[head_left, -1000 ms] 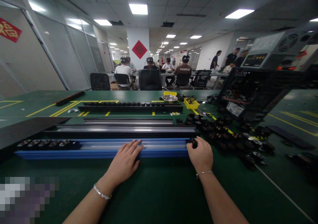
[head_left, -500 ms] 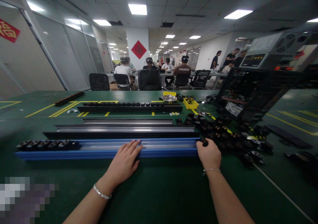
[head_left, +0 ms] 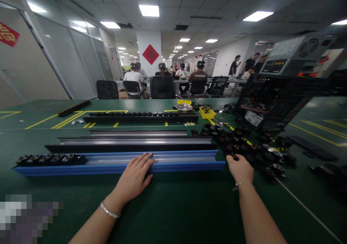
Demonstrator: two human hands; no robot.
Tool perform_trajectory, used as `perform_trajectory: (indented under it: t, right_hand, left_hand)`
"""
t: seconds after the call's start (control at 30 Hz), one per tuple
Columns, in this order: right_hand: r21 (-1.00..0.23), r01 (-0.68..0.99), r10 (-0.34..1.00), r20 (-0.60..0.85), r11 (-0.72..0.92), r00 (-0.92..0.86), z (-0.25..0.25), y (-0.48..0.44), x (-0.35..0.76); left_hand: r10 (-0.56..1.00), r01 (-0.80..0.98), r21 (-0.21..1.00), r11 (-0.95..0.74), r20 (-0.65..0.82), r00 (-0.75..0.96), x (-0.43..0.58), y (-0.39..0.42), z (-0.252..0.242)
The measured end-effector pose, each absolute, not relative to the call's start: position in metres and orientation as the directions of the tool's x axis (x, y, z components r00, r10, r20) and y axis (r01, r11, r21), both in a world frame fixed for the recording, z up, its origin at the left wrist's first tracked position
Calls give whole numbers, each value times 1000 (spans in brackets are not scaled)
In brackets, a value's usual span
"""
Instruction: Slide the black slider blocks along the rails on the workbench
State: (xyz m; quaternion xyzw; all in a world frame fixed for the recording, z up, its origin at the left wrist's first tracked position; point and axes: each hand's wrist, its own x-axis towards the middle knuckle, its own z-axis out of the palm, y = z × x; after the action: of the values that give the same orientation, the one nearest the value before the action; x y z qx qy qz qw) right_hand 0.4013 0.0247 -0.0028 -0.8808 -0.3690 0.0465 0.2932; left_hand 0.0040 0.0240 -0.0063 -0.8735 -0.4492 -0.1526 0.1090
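A long blue channel rail (head_left: 189, 167) lies across the green table in front of me. My left hand (head_left: 135, 173) rests over its front edge near the middle, fingers stretched out. At the rail's left end sits a row of several black parts with metallic tops (head_left: 46, 159). My right hand (head_left: 240, 169) is just past the rail's right end, closed on a small black part (head_left: 235, 157) that its fingers mostly hide. Beyond that hand is a heap of similar black parts (head_left: 235, 139).
Behind the blue rail lie black channel rails (head_left: 130, 147), and farther back a filled black rail (head_left: 141, 120). A metal bowl (head_left: 184, 107) and a yellow bin (head_left: 207, 113) stand at the back. An open computer case (head_left: 268, 99) is at the right. People sit beyond the table.
My right hand has moved right, away from the rail's end, with the small black part in its fingers. My left hand has stayed on the rail.
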Motion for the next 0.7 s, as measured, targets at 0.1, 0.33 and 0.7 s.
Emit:
perform_trajectory:
  t: [0.1,0.33,0.7]
  right_hand:
    - [-549,616,667,135,-566,733,-2,24,403]
    - [-528,660,685,187,-535,704,-10,25,407]
    - [-316,783,747,254,-536,614,-18,25,400]
  left_hand:
    - [752,819,-23,-574,381,538,1,25,-7]
    - [758,853,26,-521,474,449,-8,28,-6]
    - [660,954,255,158,691,-294,-61,35,9]
